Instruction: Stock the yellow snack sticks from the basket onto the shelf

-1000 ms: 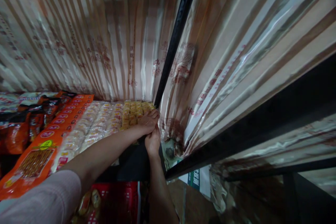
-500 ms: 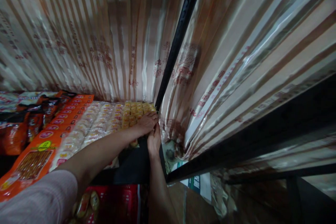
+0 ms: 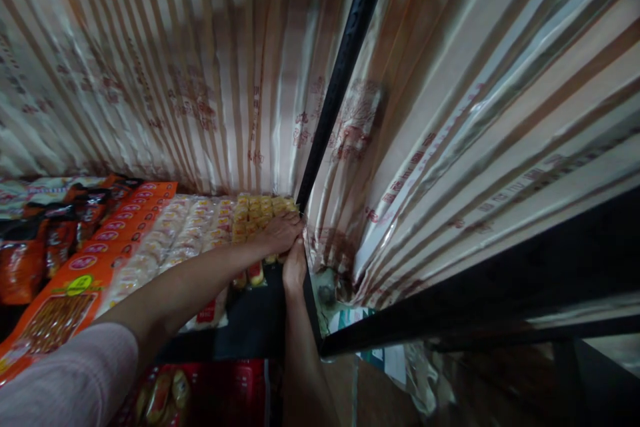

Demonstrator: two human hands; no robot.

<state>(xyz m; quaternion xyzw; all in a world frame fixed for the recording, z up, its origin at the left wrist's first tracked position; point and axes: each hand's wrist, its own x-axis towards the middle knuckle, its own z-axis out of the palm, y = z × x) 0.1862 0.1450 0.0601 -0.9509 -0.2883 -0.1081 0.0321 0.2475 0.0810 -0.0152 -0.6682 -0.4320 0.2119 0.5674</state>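
Note:
Over the right end of the rows of small yellow wrapped cakes [image 3: 254,208] lies my left hand [image 3: 284,232], its fingers stretched toward the foot of the black post. Just below it, my right hand [image 3: 295,265] points upward with its fingers drawn together, their tips beside the left fingers. Whatever the right fingertips hold is too dark and small to make out. The cakes stand in close rows at the corner of a black shelf [image 3: 253,320]. Beside them are rows of pale wrapped cakes [image 3: 193,220].
A black slotted post [image 3: 345,73] rises from the shelf corner before pleated printed curtains [image 3: 220,67]. Orange snack bags [image 3: 55,307] overlap at left. Below the shelf is a red crate [image 3: 235,390] with wrapped food. A black rail [image 3: 480,273] crosses at right.
Both hands stay at the shelf corner. My left hand lies a little flatter, and my left forearm has shifted slightly. The view has tilted a little.

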